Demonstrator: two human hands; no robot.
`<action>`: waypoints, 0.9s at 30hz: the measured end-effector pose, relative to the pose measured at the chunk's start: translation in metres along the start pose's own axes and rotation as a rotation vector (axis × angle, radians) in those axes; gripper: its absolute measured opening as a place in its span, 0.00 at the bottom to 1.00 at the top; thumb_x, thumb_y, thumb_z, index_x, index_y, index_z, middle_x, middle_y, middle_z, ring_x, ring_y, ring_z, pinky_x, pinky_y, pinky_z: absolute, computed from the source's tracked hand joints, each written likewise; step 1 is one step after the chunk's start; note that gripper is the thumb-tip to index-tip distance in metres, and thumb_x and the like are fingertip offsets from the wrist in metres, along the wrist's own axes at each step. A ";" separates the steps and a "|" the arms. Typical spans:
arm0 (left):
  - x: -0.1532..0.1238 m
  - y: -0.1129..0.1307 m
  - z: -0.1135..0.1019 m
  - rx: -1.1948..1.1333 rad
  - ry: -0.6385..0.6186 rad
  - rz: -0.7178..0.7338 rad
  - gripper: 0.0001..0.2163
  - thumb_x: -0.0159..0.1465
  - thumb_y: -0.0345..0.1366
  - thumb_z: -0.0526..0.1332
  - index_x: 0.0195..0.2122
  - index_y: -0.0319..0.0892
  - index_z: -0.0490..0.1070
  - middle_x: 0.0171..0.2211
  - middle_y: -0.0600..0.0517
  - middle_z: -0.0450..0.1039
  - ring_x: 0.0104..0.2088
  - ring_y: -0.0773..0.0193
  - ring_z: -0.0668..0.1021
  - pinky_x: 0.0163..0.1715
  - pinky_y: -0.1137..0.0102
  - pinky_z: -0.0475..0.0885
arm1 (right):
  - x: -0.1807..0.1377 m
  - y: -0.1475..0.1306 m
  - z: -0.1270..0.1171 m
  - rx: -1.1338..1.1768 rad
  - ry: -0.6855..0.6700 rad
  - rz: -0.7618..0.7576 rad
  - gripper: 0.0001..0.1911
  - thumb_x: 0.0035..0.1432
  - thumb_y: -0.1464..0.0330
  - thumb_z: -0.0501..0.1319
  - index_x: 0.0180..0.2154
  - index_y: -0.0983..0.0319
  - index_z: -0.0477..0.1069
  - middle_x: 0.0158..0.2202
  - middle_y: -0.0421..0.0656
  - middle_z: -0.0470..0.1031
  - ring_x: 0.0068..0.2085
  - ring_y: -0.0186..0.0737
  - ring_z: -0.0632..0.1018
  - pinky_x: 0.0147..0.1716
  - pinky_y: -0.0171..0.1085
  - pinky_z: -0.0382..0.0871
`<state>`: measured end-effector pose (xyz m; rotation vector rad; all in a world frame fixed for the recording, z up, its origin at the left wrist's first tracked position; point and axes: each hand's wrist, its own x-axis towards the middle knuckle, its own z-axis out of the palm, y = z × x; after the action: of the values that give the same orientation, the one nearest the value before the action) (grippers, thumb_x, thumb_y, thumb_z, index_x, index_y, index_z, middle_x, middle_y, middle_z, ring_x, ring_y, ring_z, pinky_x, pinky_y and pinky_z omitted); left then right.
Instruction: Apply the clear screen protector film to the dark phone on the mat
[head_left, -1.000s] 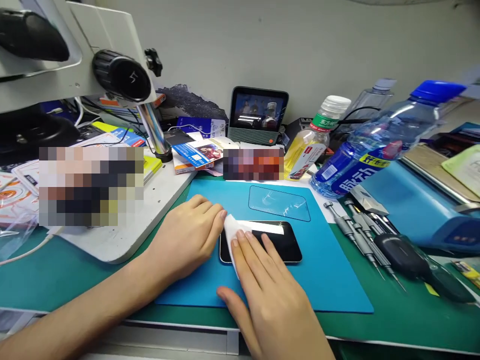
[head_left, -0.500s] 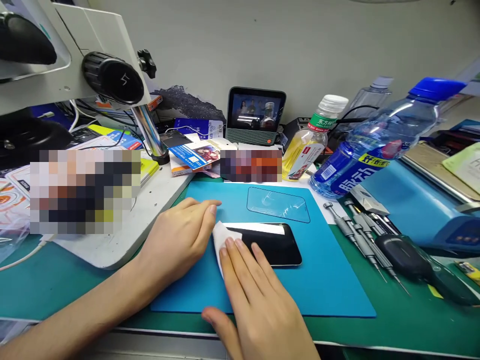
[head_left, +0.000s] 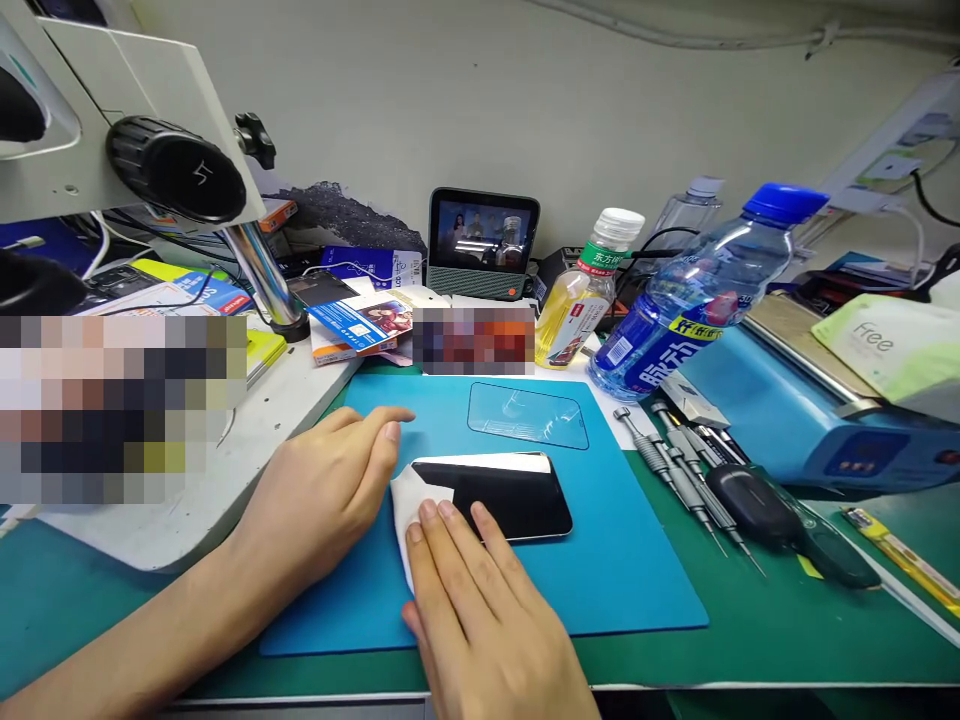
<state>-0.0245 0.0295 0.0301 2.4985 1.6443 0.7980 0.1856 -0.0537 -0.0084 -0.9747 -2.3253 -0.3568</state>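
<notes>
Beneath the flat, almost straight fingers (head_left: 454, 575) of the right hand (head_left: 499, 640) lies a white wipe (head_left: 411, 495), pressed down rather than gripped, covering the left end of a black smartphone (head_left: 517, 500) and hanging past its edge. The outermost finger reaches beyond the wipe, over the dark screen. Just beside, the left hand (head_left: 322, 490) is half curled, its index finger poking forward; whether anything sits inside that curl cannot be told. The smartphone lies face up on a blue mat (head_left: 637, 585), and there the risks seem to gather: pressure on one end could make it slide or turn, the wipe could bunch and let bare skin smudge the glass, and any grit caught underneath might scratch it. Just beyond lies a clear, black-edged screen protector (head_left: 529, 415); its bright streaks may be reflections or cracks, and a forward slip of either hand could shove it. To the right, precision screwdrivers (head_left: 675, 465) rest on the green bench (head_left: 772, 650), while a blue-capped bottle (head_left: 679, 310) and a white-capped tea bottle (head_left: 574, 315) stand behind the mat, where a careless elbow might topple one towards the smartphone.
</notes>
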 end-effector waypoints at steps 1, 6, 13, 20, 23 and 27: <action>0.000 -0.001 0.000 -0.004 -0.007 0.001 0.27 0.86 0.45 0.39 0.54 0.46 0.80 0.51 0.52 0.89 0.40 0.51 0.83 0.40 0.57 0.73 | 0.003 0.000 0.002 0.022 0.019 0.020 0.19 0.79 0.71 0.59 0.62 0.73 0.81 0.64 0.53 0.84 0.66 0.55 0.84 0.75 0.51 0.69; -0.001 -0.003 0.002 -0.025 -0.012 -0.013 0.29 0.86 0.48 0.39 0.54 0.43 0.80 0.51 0.49 0.88 0.43 0.50 0.83 0.44 0.56 0.73 | 0.022 0.001 0.012 0.063 0.037 0.054 0.20 0.79 0.69 0.61 0.62 0.75 0.81 0.64 0.56 0.84 0.65 0.55 0.84 0.73 0.50 0.73; -0.002 -0.003 0.003 -0.034 -0.032 -0.028 0.29 0.86 0.49 0.39 0.55 0.44 0.80 0.44 0.51 0.88 0.41 0.51 0.83 0.42 0.56 0.72 | 0.006 0.006 0.000 0.081 0.171 0.031 0.20 0.77 0.80 0.54 0.52 0.71 0.85 0.56 0.50 0.89 0.60 0.47 0.88 0.79 0.47 0.62; -0.002 -0.001 0.003 -0.030 -0.040 -0.063 0.28 0.85 0.49 0.41 0.55 0.46 0.81 0.39 0.51 0.86 0.44 0.49 0.85 0.38 0.57 0.72 | -0.036 0.073 -0.070 0.079 -0.036 -0.010 0.17 0.74 0.80 0.59 0.57 0.65 0.81 0.58 0.42 0.89 0.66 0.45 0.84 0.81 0.50 0.59; -0.002 0.000 0.004 -0.001 -0.055 -0.055 0.27 0.85 0.49 0.42 0.54 0.48 0.82 0.42 0.52 0.87 0.46 0.49 0.85 0.40 0.57 0.73 | -0.054 0.102 -0.090 -0.024 0.001 0.314 0.15 0.78 0.71 0.60 0.60 0.57 0.80 0.57 0.42 0.88 0.61 0.47 0.86 0.71 0.50 0.77; -0.003 0.001 0.005 0.029 -0.043 -0.035 0.26 0.84 0.49 0.43 0.54 0.49 0.82 0.44 0.52 0.88 0.48 0.49 0.86 0.41 0.57 0.73 | -0.063 0.121 -0.092 -0.182 -0.060 0.445 0.18 0.81 0.57 0.56 0.60 0.52 0.82 0.54 0.46 0.87 0.52 0.53 0.89 0.48 0.49 0.89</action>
<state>-0.0228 0.0281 0.0253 2.4797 1.6926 0.7166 0.3457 -0.0462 0.0285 -1.5694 -2.0737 -0.3624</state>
